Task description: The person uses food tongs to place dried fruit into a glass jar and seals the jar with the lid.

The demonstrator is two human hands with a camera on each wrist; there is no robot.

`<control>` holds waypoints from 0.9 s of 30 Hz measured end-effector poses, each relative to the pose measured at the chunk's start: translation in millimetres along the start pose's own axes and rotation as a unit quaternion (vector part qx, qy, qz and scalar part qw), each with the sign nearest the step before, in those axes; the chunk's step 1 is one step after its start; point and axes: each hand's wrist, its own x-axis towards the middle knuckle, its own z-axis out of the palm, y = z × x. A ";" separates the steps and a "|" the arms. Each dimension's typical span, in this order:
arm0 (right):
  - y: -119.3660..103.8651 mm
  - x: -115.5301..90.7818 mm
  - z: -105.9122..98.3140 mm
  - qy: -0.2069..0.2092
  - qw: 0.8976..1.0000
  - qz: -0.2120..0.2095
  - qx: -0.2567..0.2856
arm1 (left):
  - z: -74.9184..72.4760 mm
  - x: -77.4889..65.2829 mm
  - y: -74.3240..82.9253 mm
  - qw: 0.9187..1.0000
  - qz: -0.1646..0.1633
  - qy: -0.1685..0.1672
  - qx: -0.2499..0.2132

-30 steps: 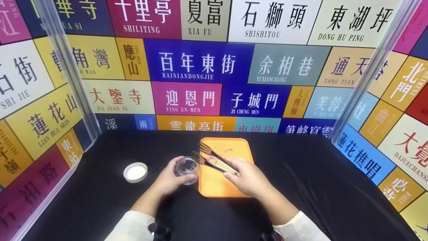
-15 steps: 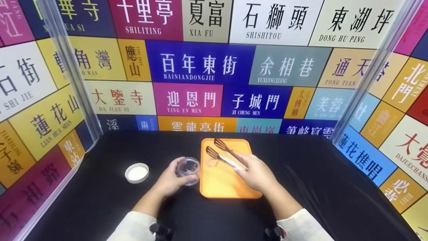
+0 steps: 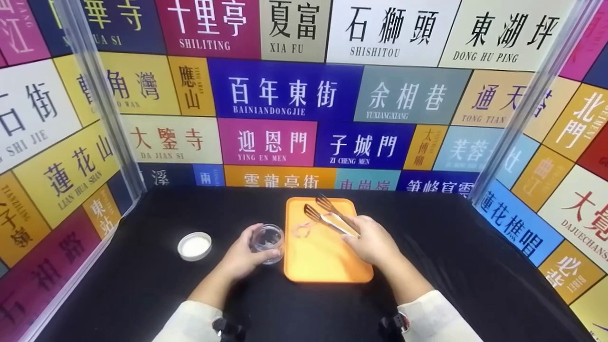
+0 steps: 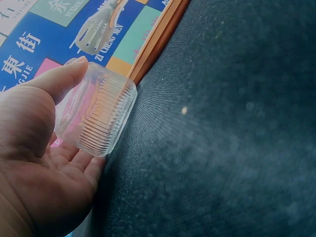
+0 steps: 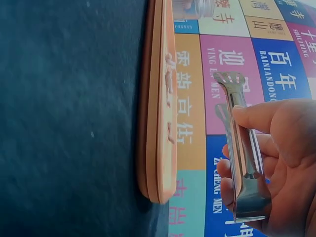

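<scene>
Left of the orange tray (image 3: pixel 323 261), my left hand (image 3: pixel 242 254) grips a small clear ribbed jar (image 4: pixel 106 113), thumb on one side and fingers on the other. The jar is open at the top; faint bits show inside, too unclear to name. My right hand (image 3: pixel 373 240) holds metal serving tongs (image 5: pixel 244 153) with slotted ends, above the tray's right half. The two arms of the tongs are spread, and nothing is visible between their tips. Thin pinkish curled pieces (image 3: pixel 301 230) lie on the tray, below and left of the tongs.
A round white lid (image 3: pixel 194 246) lies on the black cloth (image 3: pixel 304 308) left of my left hand. Panels with printed signs (image 3: pixel 285 90) enclose the table at the back and sides, with clear corner posts (image 3: pixel 510 114).
My right hand has drawn the tongs rightward from beside the jar to above the tray, uncovering the pinkish pieces. My left hand and the jar stay nearly where they were.
</scene>
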 end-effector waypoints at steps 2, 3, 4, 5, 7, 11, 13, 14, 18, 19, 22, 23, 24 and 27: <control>2.6 2.6 -1.3 -0.006 1.000 0.006 -0.004 | 0.5 -0.5 0.1 1.000 -0.004 -0.001 -0.002; 4.1 3.9 -2.1 -0.009 1.000 0.009 -0.005 | 0.6 -1.0 0.2 1.000 -0.003 -0.001 -0.002; 6.1 5.4 -2.7 -0.012 1.000 0.009 -0.007 | 0.6 -1.3 0.4 1.000 -0.003 -0.002 -0.003; 8.2 7.0 -3.1 -0.013 1.000 0.013 -0.007 | 0.7 -1.5 0.5 1.000 -0.003 -0.002 -0.005; 12.6 10.0 -3.4 -0.015 1.000 0.020 -0.004 | 0.7 -1.7 1.0 1.000 -0.006 -0.004 -0.008; 22.1 15.8 -0.8 -0.016 0.999 0.032 0.008 | 0.6 -1.3 0.8 1.000 -0.004 -0.002 -0.012; 26.7 18.2 1.3 -0.019 0.999 0.035 0.011 | 0.6 -0.8 0.2 1.000 -0.005 -0.002 -0.011; 28.8 19.1 2.5 -0.021 0.999 0.036 0.011 | 0.5 -0.7 0.0 1.000 -0.005 -0.002 -0.011; 35.3 22.1 6.3 -0.026 0.999 0.035 0.010 | 0.2 0.1 -1.0 1.000 -0.008 -0.005 -0.010; 36.8 22.8 7.2 -0.026 0.999 0.031 0.007 | 0.1 0.3 -1.1 1.000 -0.007 -0.005 -0.010; 40.2 25.1 9.2 -0.023 0.999 0.031 0.011 | -0.5 0.5 -0.8 1.000 -0.006 -0.002 -0.011; 41.4 25.6 9.7 -0.025 0.999 0.032 0.012 | -0.6 0.5 -0.6 1.000 -0.004 -0.003 -0.009; 42.8 26.1 10.2 -0.025 0.999 0.033 0.013 | -0.6 0.4 -0.2 1.000 -0.005 -0.003 -0.010; 46.4 26.6 11.9 -0.032 0.999 0.040 0.017 | -0.3 -0.1 0.6 1.000 0.003 -0.003 -0.007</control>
